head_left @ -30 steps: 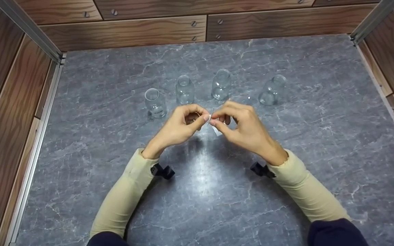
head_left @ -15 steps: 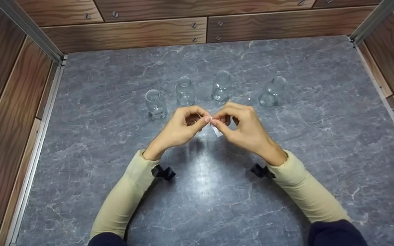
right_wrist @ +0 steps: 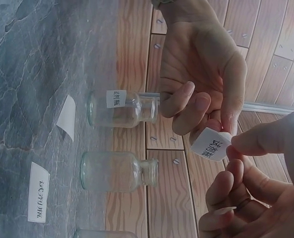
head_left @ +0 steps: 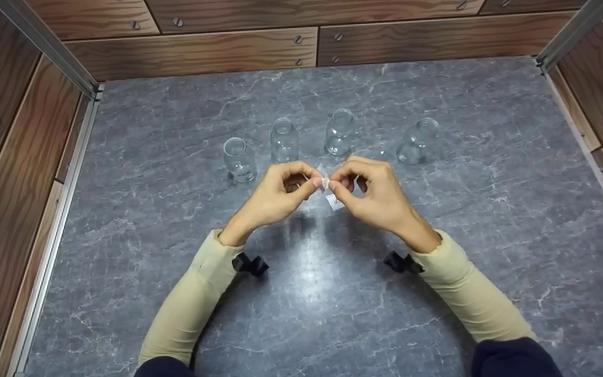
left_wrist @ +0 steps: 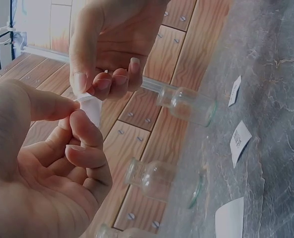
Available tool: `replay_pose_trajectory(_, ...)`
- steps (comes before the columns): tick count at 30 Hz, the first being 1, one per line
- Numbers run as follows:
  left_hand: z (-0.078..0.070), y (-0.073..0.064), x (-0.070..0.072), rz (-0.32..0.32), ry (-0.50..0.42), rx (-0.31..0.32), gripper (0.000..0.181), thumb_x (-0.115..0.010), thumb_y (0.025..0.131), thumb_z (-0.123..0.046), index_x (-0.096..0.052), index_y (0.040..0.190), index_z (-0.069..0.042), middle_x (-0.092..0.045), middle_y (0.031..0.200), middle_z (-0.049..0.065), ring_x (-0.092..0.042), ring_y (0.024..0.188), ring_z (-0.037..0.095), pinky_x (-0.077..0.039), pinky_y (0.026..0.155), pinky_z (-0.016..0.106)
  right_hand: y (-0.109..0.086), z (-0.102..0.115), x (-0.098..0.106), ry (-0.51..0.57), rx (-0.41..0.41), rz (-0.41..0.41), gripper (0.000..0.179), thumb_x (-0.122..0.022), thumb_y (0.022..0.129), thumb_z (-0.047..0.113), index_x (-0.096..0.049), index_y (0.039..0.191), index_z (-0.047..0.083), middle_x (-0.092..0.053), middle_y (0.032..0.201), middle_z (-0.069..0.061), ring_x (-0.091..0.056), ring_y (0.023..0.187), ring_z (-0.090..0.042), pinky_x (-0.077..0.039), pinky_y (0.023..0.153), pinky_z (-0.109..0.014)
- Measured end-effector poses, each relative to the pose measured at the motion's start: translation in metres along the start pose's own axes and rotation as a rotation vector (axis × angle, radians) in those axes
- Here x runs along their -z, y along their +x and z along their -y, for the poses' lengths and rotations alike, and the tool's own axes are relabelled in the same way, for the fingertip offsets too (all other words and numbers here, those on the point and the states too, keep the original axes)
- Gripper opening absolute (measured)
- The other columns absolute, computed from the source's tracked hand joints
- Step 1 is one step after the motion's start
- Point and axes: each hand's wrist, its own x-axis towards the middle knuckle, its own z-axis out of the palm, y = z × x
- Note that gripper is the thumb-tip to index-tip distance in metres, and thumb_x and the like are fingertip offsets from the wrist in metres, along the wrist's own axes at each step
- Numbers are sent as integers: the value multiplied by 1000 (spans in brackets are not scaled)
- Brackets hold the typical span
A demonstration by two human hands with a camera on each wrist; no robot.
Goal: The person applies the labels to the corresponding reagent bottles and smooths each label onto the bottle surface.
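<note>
In the head view, my left hand [head_left: 280,191] and right hand [head_left: 372,191] meet over the table, fingertips close together. Between them is a small white paper label [right_wrist: 210,144] with handwritten characters, tilted, a corner of it folded back. My left thumb and index finger pinch one edge of it, and my right thumb and index finger pinch the opposite edge. Below the right fingers a second white label [head_left: 334,202] lies on the table. More paper labels show on the surface in the wrist views, one with writing [right_wrist: 38,193] and one curled [right_wrist: 67,116].
Several clear glass bottles stand in a row beyond the hands, among them a left one [head_left: 239,161], and a right one [head_left: 417,141]. A bottle [right_wrist: 129,111] in the right wrist view carries a stuck label [right_wrist: 116,98]. Wood-patterned walls [head_left: 191,52] enclose the grey marbled table [head_left: 176,293].
My right fingertips have drawn slightly right, away from the left ones, and more of the white label now shows between them. The left hand stays nearly still.
</note>
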Motion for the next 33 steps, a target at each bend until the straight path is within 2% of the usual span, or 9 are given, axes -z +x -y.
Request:
replay_pose_trajectory(3, 0, 0, 0, -13, 6, 4, 15, -67, 104, -9, -75, 110, 2, -72, 96, 6, -53, 67, 8, -45, 59, 19, 0, 0, 0, 19, -14, -6, 13, -78, 90, -1, -80, 89, 11, -67, 78, 3, -56, 69, -13, -41, 55, -27)
replay_pose_trajectory(10, 0, 1, 2, -48, 21, -17, 14, -67, 103, -7, -76, 108, 2, -75, 103, 18, -62, 79, 9, -51, 65, 19, 1, -2, 2, 44, -11, -8, 13, -77, 90, -3, -79, 88, 10, -67, 78, 3, -56, 69, -14, -43, 57, -27)
replay_pose_trajectory(15, 1, 1, 3, -62, 20, -20, 14, -67, 104, -7, -76, 108, 2, -75, 102, 12, -65, 86, 11, -56, 71, 21, 2, -2, 4, 61, -17, -9, 12, -76, 90, -4, -79, 88, 8, -65, 77, 1, -55, 68, -15, -45, 59, -26)
replay_pose_trajectory(20, 0, 0, 6, -73, 14, -10, 13, -66, 104, -7, -76, 108, 2, -74, 101, 12, -64, 84, 13, -55, 70, 22, 2, -1, 7, 67, -16, -15, 12, -76, 89, -5, -79, 88, 7, -65, 77, 2, -56, 68, -15, -46, 60, -22)
replay_pose_trajectory(24, -1, 0, 8, -83, 24, -10, 13, -67, 103, -7, -76, 108, 0, -74, 99, 12, -66, 84, 21, -56, 71, 23, 3, -2, 9, 67, -9, -25, 12, -76, 90, -5, -78, 88, 7, -65, 77, 2, -56, 68, -14, -47, 59, -27)
replay_pose_trajectory(28, -3, 0, 9, -86, 29, -17, 13, -67, 103, -8, -76, 108, 1, -73, 97, 8, -66, 84, 26, -56, 72, 24, 3, -3, 11, 68, -12, -33, 12, -76, 90, -5, -79, 88, 7, -65, 77, 3, -56, 68, -14, -47, 59, -27)
replay_pose_trajectory(33, -4, 0, 11, -91, 17, -26, 14, -66, 103, -7, -76, 108, 2, -74, 98, 9, -64, 81, 17, -56, 72, 24, 3, -2, 13, 79, -14, -37, 11, -76, 89, -5, -78, 88, 5, -66, 78, 2, -56, 68, -14, -46, 59, -22)
